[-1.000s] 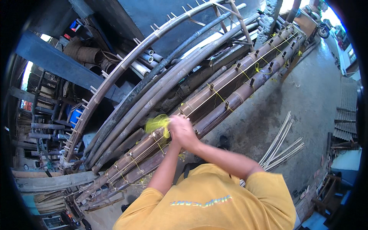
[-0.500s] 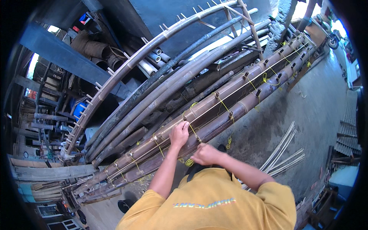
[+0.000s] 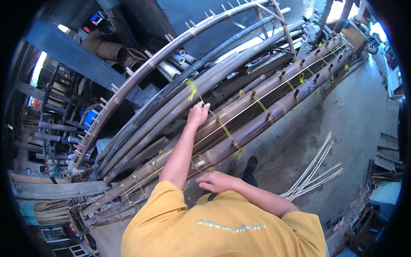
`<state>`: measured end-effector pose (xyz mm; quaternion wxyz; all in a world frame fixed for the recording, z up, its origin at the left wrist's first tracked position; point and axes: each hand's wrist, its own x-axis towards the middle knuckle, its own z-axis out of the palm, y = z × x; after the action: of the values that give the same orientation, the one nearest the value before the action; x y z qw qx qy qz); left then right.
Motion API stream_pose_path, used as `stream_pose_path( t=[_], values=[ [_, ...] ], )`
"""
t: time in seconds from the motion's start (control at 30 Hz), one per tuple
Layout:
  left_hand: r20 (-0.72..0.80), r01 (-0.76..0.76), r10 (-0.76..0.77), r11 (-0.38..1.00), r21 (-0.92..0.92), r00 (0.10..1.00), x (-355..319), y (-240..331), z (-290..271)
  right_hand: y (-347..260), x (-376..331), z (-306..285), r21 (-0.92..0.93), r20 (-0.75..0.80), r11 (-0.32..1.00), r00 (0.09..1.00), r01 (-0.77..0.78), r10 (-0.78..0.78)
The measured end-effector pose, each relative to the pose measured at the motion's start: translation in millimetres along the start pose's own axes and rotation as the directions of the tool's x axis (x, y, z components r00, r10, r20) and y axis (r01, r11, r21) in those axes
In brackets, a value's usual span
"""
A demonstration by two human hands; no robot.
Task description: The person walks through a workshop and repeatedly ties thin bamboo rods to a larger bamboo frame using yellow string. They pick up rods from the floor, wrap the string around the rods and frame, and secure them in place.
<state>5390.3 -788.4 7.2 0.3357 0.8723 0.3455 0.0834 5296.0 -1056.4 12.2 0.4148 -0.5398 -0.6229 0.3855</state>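
Two long brown bamboo poles lie side by side in front of me, the far pole (image 3: 269, 89) and the near pole (image 3: 278, 112). Short dark pegs (image 3: 317, 79) stick out of them, and yellow cord runs across the gap between pegs. My left hand (image 3: 198, 114) is closed on the yellow cord (image 3: 192, 91) just beyond the far pole; a blurred bunch of it swings above my fingers. By my waist, on the near side of the poles, my right hand (image 3: 215, 181) has its fingers loosely stretched, with nothing visible in them.
A thin pale strip (image 3: 246, 101) lies along the far pole. Beyond are more long poles (image 3: 218, 81) and a curved pegged bamboo frame (image 3: 150, 64). Pale slats (image 3: 314, 169) rest on the concrete floor at right. My dark shoe (image 3: 251, 162) shows below the near pole.
My left hand has moved up and away past the far pole, carrying the cord's bunch with it. My right hand has dropped back from the near pole toward my waist, and its fingers have loosened.
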Motion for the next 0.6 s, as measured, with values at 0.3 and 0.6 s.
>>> stream_pose_path(
  t=[0.3, 0.6],
  values=[
    [0.274, 0.006, -0.06, 0.982, 0.191, 0.96, -196, -55, -80, -50, 86, 54, 0.642, -0.738, 0.472, 0.32, 0.604, 0.594],
    [0.127, -0.041, 0.026, 0.992, 0.116, 0.992, -192, -85, -63, -11, 193, -46, -0.717, -0.375, 0.439, 0.831, -0.541, 0.412]
  ],
)
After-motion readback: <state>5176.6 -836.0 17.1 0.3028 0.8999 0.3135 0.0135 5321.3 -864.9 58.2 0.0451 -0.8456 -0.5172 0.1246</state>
